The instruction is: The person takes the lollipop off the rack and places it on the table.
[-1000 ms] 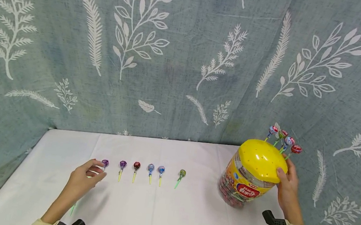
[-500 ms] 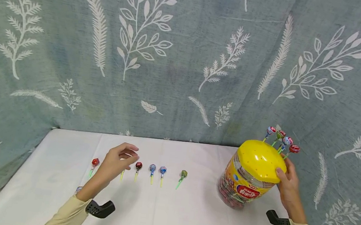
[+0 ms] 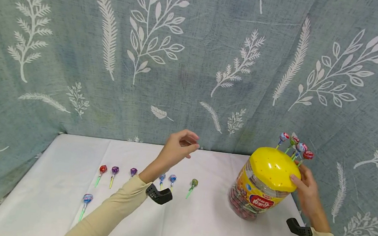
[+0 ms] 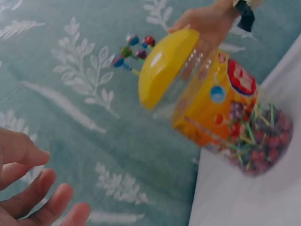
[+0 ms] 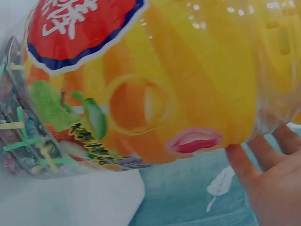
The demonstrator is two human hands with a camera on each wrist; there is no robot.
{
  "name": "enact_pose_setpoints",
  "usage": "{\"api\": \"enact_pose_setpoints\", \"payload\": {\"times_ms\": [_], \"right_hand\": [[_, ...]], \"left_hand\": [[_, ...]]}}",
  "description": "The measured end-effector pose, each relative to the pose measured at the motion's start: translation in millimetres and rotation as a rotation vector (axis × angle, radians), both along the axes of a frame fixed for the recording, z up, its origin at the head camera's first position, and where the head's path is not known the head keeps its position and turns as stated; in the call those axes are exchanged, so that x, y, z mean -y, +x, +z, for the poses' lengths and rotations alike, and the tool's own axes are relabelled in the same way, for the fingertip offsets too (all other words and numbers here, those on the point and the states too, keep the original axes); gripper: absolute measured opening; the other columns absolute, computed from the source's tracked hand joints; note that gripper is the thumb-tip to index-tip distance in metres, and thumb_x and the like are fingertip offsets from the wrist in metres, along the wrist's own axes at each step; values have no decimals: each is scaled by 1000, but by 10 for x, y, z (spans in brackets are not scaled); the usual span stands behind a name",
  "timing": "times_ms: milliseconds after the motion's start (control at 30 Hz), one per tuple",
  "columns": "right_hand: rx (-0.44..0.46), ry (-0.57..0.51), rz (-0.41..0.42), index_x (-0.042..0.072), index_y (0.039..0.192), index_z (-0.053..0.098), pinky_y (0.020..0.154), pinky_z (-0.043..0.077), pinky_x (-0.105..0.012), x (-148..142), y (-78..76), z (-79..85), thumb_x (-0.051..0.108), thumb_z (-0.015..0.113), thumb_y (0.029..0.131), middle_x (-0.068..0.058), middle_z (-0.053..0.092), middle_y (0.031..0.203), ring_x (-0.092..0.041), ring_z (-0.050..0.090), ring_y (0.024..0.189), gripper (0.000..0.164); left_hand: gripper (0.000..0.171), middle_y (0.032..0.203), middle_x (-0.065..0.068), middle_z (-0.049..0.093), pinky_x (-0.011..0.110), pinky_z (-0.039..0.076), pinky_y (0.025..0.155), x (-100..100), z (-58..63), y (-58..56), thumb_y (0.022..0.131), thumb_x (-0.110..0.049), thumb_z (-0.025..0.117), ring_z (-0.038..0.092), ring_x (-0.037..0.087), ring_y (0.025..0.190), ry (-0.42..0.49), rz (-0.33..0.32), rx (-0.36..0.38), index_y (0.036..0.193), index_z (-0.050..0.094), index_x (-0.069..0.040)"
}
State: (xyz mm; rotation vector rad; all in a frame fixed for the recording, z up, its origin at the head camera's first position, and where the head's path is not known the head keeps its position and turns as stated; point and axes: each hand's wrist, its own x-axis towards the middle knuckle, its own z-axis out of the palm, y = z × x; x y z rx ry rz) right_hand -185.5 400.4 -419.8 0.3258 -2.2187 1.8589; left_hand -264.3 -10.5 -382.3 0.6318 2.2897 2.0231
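My left hand [image 3: 175,149] is raised over the back edge of the white table, its fingers loosely bent and apart with nothing between them. The left wrist view shows those fingertips [image 4: 61,195] well short of the jar. With my right hand [image 3: 308,193] I hold a large clear candy jar [image 3: 254,193] by its upper side, thumb against the yellow lid [image 3: 273,167] and the other fingers behind. Several wrapped lollipops [image 3: 301,147] stand in holes at the lid's far right. More lollipops fill the jar's bottom [image 4: 265,146].
A row of lollipops lies on the tablecloth [image 3: 203,230], from a red one [image 3: 103,169] to a green one [image 3: 194,183]. A blue one [image 3: 87,199] lies nearer me at left. My left sleeve [image 3: 110,210] covers part of the row. A patterned curtain [image 3: 185,94] hangs behind.
My left hand has moved right and up, away from the purple lollipops at the left of the row, toward the jar. My right hand has kept its hold on the jar.
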Motion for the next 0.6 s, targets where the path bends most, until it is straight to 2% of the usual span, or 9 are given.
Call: {"api": "enact_pose_setpoints", "payload": {"times_ms": [100, 200, 333, 433, 600], "right_hand": [[-8, 11, 21, -1, 142, 24, 90, 38, -11, 1, 5, 53, 5, 39, 100, 3, 37, 134, -6, 45, 114, 46], [-1, 46, 0, -2, 139, 27, 87, 39, -10, -16, 16, 101, 5, 43, 99, 6, 41, 129, -4, 47, 110, 44], [42, 165, -53, -1, 141, 27, 82, 42, -10, -28, 9, 136, 9, 49, 98, 11, 46, 122, -2, 52, 102, 49], [58, 221, -64, -2, 143, 24, 81, 44, -11, -35, 2, 133, 10, 50, 98, 12, 46, 121, -2, 54, 99, 54], [47, 191, -56, -1, 143, 24, 82, 43, -11, -50, 6, 99, 8, 49, 97, 11, 48, 122, -2, 54, 100, 54]], "left_hand": [[19, 101, 9, 64, 39, 56, 66, -233, 86, -54, 89, -11, 66, 61, 24, 87, 4, -33, -40, 108, 63, -9], [20, 100, 7, 64, 41, 56, 66, -460, 148, -118, 89, -13, 67, 61, 21, 85, 5, -75, -70, 108, 63, -11], [21, 100, 6, 63, 40, 56, 66, -700, 194, -183, 89, -14, 66, 60, 19, 85, 11, -117, -87, 110, 62, -11], [22, 101, 5, 63, 35, 55, 65, -836, 210, -211, 89, -15, 66, 60, 18, 84, 4, -139, -102, 110, 62, -12], [23, 100, 5, 64, 29, 55, 65, -1018, 219, -252, 89, -14, 66, 60, 19, 85, 8, -156, -142, 111, 61, -11]]}}
